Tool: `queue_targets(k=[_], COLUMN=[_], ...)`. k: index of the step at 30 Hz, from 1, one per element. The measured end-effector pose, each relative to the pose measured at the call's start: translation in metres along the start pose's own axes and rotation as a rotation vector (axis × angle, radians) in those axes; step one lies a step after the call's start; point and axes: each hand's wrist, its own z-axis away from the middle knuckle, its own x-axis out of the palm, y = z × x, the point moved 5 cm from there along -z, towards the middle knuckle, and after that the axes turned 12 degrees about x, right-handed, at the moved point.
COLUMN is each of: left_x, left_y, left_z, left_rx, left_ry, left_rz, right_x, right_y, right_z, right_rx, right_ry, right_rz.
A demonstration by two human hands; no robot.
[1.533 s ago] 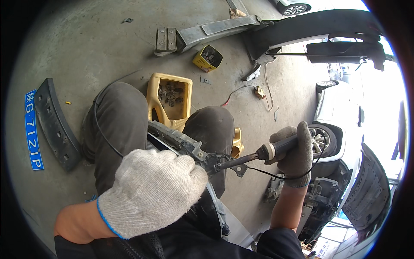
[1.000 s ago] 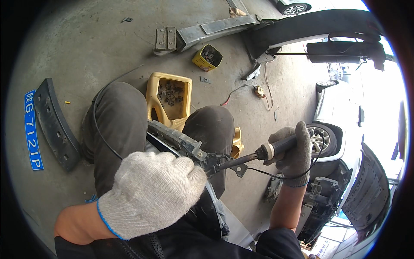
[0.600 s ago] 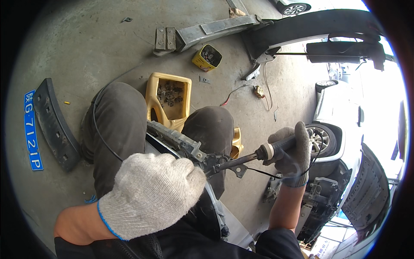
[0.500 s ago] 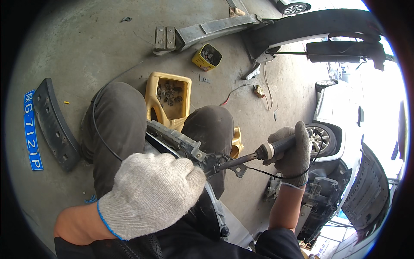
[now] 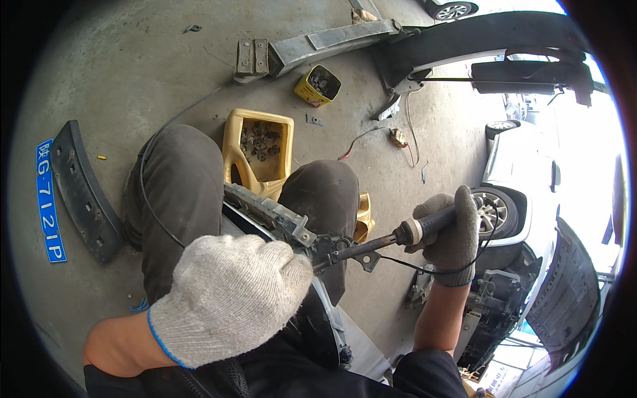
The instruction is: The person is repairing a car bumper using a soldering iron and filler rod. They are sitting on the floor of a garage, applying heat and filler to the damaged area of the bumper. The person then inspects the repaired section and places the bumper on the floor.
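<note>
My left hand (image 5: pixel 229 295), in a white knit glove, presses down on a black and grey plastic car part (image 5: pixel 275 222) that rests across my knees. My right hand (image 5: pixel 451 235), in a grey glove, grips the black handle of a soldering iron (image 5: pixel 391 237). Its metal shaft points left and its tip touches the part just right of my left hand. A thin black cord runs from the iron's handle down past my right wrist.
A yellow cut-open jug (image 5: pixel 260 149) with dark fasteners stands between my knees. A small yellow can (image 5: pixel 317 85) and a grey bumper beam (image 5: pixel 318 46) lie farther off. A black trim strip (image 5: pixel 83 192) and blue plate (image 5: pixel 50 199) lie left. A white car (image 5: pixel 517 172) stands at right.
My right hand and the soldering iron shift very slightly; the tip stays on the part. My left hand stays pressed on the part.
</note>
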Motion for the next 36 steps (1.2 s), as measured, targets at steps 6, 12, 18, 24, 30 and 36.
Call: queue_targets(k=[6,12,18,24,30,36], left_x=[0.002,0.002,0.003,0.004,0.004,0.004], left_y=[0.0,-0.001,-0.001,-0.001,-0.002,-0.001], left_z=[0.001,0.001,0.001,0.001,0.001,0.002], left_rx=[-0.023,-0.024,-0.022,-0.034,-0.029,-0.038], left_ry=[-0.035,-0.02,-0.004,-0.017,0.01,-0.008], left_rz=[-0.01,-0.012,-0.012,-0.003,0.014,0.003], right_x=[0.0,0.002,0.012,-0.001,-0.002,-0.001], right_y=[-0.002,-0.006,-0.007,-0.007,-0.005,-0.004], right_z=[0.004,0.008,0.011,0.008,0.008,0.007], right_rx=[-0.021,-0.042,-0.06,-0.079,-0.065,-0.056], right_ry=[0.035,0.028,0.166,0.049,0.025,0.003], right_rz=[0.003,0.049,0.07,0.104,0.041,0.023])
